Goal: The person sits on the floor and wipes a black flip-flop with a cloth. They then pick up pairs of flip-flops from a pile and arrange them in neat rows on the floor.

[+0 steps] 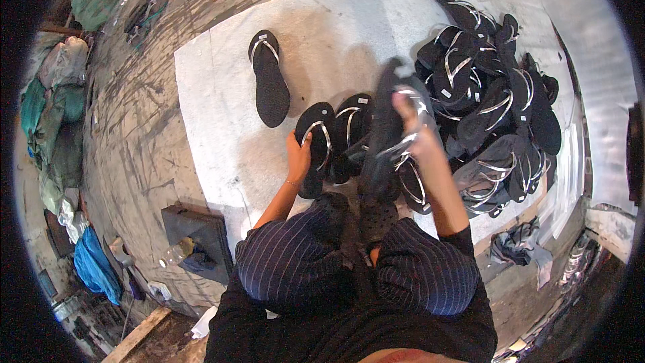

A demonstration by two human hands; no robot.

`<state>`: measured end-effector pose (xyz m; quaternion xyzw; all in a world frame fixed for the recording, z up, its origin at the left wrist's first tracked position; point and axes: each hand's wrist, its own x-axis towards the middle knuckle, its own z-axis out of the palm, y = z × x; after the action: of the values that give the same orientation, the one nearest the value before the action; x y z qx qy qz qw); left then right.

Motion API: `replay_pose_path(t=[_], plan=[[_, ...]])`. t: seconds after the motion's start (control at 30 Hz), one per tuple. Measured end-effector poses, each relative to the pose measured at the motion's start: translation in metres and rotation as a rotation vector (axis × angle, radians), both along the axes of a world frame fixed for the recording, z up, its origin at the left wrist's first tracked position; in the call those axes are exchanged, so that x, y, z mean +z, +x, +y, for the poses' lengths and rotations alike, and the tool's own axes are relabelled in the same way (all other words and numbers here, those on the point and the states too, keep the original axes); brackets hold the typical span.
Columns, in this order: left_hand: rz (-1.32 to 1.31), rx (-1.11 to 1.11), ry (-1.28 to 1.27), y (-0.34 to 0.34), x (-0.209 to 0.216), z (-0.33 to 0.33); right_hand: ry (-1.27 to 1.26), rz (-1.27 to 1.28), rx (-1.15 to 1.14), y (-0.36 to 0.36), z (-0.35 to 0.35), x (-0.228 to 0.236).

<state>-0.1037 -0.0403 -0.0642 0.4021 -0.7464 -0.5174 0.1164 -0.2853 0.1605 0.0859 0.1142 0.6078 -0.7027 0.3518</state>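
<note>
My left hand [298, 157] grips the edge of a black flip-flop [312, 118] with silvery straps, its thumb on the footbed. Another black flip-flop [352, 121] lies just right of it. My right hand [419, 136], smeared by motion, is closed on a black flip-flop [384, 128] with pale straps; whether it holds one or a pair I cannot tell. Beneath that hand, a further flip-flop [412, 187] shows partly. Farther off to the left, a single flip-flop [271, 81] lies sole down, apart from the others.
A big heap of black flip-flops [494, 104] covers the right side of the white sheet [218, 104]. Grey cloth [521, 245] lies near its right front corner. On the left are a dark flat block [195, 238], a clear jar [176, 255] and piled bags [60, 107].
</note>
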Motion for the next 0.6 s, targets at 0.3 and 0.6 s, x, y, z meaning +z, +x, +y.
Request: replay_pose_path(t=[0.3,0.6], plan=[[-0.11,-0.119,-0.415,0.001,0.024,0.001,-0.111,-0.436,0.237,0.038,-0.041,-0.103],[0.263,-0.629,1.016,-0.055,0.074,-0.026,-0.299,-0.122,0.298,0.016,-0.018,0.017]])
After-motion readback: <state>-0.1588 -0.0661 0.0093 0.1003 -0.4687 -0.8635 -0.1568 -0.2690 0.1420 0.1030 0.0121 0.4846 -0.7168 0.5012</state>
